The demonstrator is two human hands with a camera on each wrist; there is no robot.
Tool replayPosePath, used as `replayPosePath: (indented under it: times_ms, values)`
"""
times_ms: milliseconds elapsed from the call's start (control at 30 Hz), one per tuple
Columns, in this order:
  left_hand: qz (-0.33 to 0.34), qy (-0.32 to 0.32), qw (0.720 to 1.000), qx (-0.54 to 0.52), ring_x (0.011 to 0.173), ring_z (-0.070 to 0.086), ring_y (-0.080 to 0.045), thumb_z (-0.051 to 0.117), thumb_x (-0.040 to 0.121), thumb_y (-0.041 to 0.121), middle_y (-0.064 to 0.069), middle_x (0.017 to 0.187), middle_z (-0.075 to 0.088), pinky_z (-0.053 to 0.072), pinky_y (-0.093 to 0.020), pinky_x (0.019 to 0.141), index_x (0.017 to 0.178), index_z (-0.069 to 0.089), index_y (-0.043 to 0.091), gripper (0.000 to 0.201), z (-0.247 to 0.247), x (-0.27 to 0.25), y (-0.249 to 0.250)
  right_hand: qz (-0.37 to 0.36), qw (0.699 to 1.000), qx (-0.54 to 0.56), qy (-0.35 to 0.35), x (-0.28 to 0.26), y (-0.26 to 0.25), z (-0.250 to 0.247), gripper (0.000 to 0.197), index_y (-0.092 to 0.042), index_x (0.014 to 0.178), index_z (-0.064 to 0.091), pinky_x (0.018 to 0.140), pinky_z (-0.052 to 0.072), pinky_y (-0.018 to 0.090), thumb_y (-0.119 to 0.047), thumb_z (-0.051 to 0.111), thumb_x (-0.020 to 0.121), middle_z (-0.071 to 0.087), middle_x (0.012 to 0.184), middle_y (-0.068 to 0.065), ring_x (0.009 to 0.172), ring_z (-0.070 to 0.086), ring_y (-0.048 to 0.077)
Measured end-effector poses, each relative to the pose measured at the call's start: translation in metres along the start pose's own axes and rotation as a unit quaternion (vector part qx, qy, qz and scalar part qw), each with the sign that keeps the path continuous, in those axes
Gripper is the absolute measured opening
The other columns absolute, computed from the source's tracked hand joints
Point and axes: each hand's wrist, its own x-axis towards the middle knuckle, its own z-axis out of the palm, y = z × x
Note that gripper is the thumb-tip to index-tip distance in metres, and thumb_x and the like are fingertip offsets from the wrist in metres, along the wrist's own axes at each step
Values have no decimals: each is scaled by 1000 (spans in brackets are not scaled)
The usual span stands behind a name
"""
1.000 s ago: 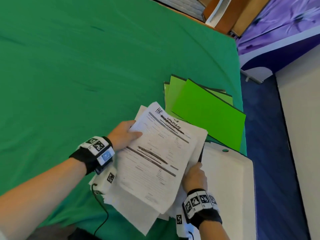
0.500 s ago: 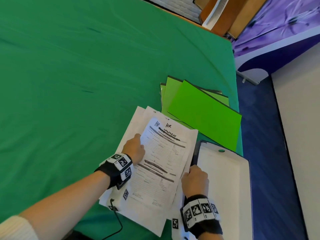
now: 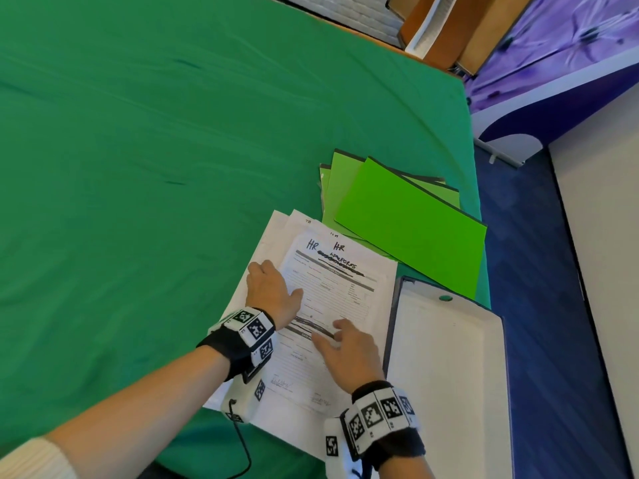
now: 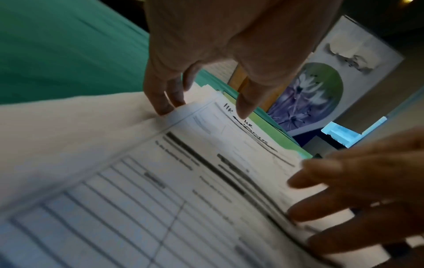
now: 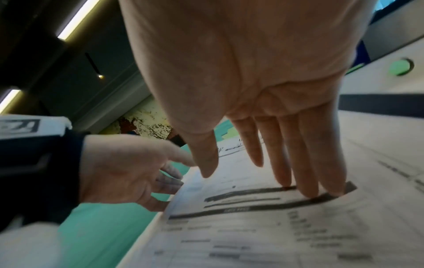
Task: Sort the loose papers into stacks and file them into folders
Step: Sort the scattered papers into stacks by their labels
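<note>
A stack of printed papers (image 3: 340, 292), the top sheet marked "HR", lies on the green tablecloth (image 3: 138, 167) near its right edge. My left hand (image 3: 276, 283) is at the stack's left side. Its fingers (image 4: 164, 106) curl under the edge of the top sheets (image 4: 183, 181) and the thumb hovers above them. My right hand (image 3: 345, 347) lies on the top sheet (image 5: 275, 226) with straight fingers (image 5: 307, 174) pressing on a black printed bar. Several bright green folders (image 3: 408, 229) are fanned out just beyond the stack.
An open white folder (image 3: 449, 392) with a dark rim and a green stud (image 3: 445, 298) lies right of the papers, overhanging the table edge. Blue floor (image 3: 539, 305) lies to the right. Wooden furniture (image 3: 449, 32) stands past the far corner.
The papers went from being held up in both hands to lying on the cloth. My right hand let go of their right edge and moved onto the top sheet.
</note>
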Motion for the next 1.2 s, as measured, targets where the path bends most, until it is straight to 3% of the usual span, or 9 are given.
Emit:
replayPosePath:
  times_ms: [167,267,400,500,600,733,867,1033,1200]
  values:
    - [-39,-72,996,-20,117,53,-31,59,88,55,-15,132,50,47,-37,91,135,37,2,74,-6,6,6,8,1000,19,-14,-1,-13,6,67,-19,142,39,98,41,29,-63,43,92,58,132,4,119,55,20]
    - [-4,-106,991,-77,98,60,-21,56,82,69,-5,114,63,48,-31,76,121,52,12,69,-15,3,10,33,996,74,-39,3,-18,3,79,-21,143,37,103,38,35,-76,33,86,55,136,6,125,50,22]
    - [34,-243,936,-254,109,62,-16,30,69,90,2,110,71,42,-42,105,122,58,21,92,-23,-16,22,30,980,196,-18,1,-27,-2,73,-25,135,42,91,44,31,-76,39,84,61,122,-5,112,57,15]
    - [46,-289,921,-258,109,63,-15,20,73,84,8,97,76,37,-45,108,118,58,23,85,-27,-18,25,30,977,208,40,8,-25,5,44,-25,127,48,89,49,32,-46,58,89,65,111,-4,105,62,18]
    - [66,-238,952,-183,105,61,-14,22,84,77,5,105,72,42,-41,101,120,58,18,78,-28,-6,17,57,975,205,70,14,-17,3,38,-15,129,54,90,47,28,-18,57,91,65,117,6,108,60,25]
    - [66,-60,996,0,100,60,-19,49,96,51,-2,113,62,51,-35,88,120,55,12,47,-34,30,-2,83,965,242,61,20,-7,-9,33,-10,123,59,93,49,34,-15,61,90,65,120,9,107,60,25]
    - [79,-73,994,-3,96,62,-17,52,95,50,-1,106,64,53,-35,86,112,57,14,40,-36,37,-5,67,958,266,83,25,-6,-16,35,-12,127,56,94,48,35,-26,58,95,63,121,7,105,59,22]
    - [89,-274,945,-153,95,67,-15,37,60,96,0,114,66,58,-40,86,123,58,18,103,-16,9,4,67,941,326,59,23,-14,-6,52,-26,112,64,92,51,35,-65,36,93,70,107,-6,98,65,11]
    - [115,-275,945,-139,84,71,-17,45,74,85,-1,97,72,60,-39,79,112,66,16,81,-8,6,7,84,929,358,35,19,-12,-1,74,-32,116,66,94,53,38,-84,28,80,73,106,-5,99,67,8]
